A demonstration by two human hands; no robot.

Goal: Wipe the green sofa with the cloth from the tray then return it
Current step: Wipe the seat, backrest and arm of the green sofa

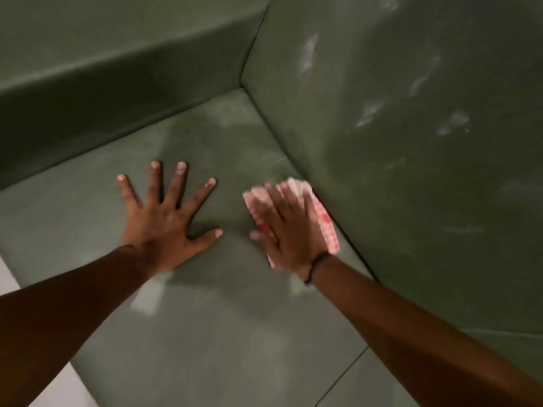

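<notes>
Two hands | left hand (164, 227) fingers splayed on sofa (205, 333) | right hand (289, 230) flat on red-white checked cloth (321, 221)

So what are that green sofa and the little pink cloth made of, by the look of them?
The sofa looks like smooth, matte green upholstery, perhaps faux leather or a tight fabric: no visible weave, and pale smears sit on its surface. The cloth under the right hand looks like thin woven fabric with a red-and-white check, lying flat; blur hides its texture.

floor (11, 277): pale, smooth, bare strip at lower left | light: dim, soft shadows
</notes>
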